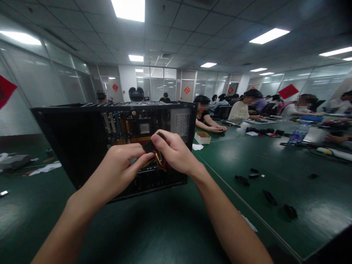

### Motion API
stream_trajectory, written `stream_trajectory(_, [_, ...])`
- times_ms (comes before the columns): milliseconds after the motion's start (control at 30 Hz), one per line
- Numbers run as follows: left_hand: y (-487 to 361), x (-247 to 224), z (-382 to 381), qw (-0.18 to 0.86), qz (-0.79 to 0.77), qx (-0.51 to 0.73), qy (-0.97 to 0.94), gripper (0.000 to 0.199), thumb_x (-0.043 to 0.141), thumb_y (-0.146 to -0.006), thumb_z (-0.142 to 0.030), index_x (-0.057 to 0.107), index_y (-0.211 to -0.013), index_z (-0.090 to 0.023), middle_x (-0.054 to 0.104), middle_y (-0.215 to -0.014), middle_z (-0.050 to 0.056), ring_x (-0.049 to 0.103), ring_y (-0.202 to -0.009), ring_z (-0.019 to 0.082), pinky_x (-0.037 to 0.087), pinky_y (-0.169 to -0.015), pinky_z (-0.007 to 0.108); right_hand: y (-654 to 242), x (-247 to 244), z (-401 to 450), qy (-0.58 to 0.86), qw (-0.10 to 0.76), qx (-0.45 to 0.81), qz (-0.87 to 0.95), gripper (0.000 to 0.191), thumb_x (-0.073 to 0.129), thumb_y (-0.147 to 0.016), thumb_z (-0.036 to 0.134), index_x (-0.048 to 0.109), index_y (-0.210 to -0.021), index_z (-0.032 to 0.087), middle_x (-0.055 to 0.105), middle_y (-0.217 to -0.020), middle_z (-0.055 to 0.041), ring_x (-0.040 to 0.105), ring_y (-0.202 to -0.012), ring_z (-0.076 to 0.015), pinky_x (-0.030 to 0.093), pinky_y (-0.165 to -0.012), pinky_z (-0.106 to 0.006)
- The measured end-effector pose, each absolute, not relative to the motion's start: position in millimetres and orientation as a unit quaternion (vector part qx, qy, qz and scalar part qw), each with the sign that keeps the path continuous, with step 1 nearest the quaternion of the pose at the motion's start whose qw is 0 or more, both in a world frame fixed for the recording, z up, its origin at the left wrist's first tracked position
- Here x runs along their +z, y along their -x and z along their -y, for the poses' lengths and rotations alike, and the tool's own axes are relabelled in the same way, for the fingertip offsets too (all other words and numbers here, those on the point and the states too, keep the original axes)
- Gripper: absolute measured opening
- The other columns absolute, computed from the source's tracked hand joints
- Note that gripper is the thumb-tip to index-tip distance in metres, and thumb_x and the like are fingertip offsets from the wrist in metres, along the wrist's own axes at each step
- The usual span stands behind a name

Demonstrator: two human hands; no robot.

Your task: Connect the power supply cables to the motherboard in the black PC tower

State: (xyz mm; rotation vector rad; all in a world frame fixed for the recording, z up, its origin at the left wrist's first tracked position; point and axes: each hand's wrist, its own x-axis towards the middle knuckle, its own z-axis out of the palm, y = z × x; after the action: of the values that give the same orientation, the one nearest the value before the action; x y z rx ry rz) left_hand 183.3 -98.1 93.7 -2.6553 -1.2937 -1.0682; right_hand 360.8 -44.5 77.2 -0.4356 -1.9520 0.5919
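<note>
An open black computer case (68,143) stands on the green table (162,223), its inside facing me. Slots and a circuit board (144,127) show within. In front of the opening, my left hand (121,165) pinches one end of a small black piece (149,146). My right hand (176,152) is closed on the other end, thumb bent over it. Red, yellow and black wires (158,160) hang just below the fingers. Whether they join the black piece is hidden by the hands.
Right of the case are a small open box (202,138) and white paper (197,147). Small black parts (269,197) lie on the right side, with a plastic bottle (299,132) farther back. Several people sit around the tables. A grey object (13,160) is at far left.
</note>
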Motion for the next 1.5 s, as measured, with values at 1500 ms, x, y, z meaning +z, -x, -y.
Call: stream_trajectory(1500, [-196, 84, 94, -0.014, 0.440, -0.351, 0.826, 0.030, 0.047, -0.093, -0.033, 0.065, -0.075, -0.017, 0.069, -0.076, 0.003, 0.061, -0.069, 0.016, 0.042, -0.065, 0.025, -366, 75, 34, 0.176, 0.458, 0.373, 0.787, 0.035, 0.067, -0.081, 0.050, 0.058, -0.083, 0.016, 0.057, -0.072, 0.0025, 0.050, -0.065, -0.0117, 0.040, -0.057, -0.024])
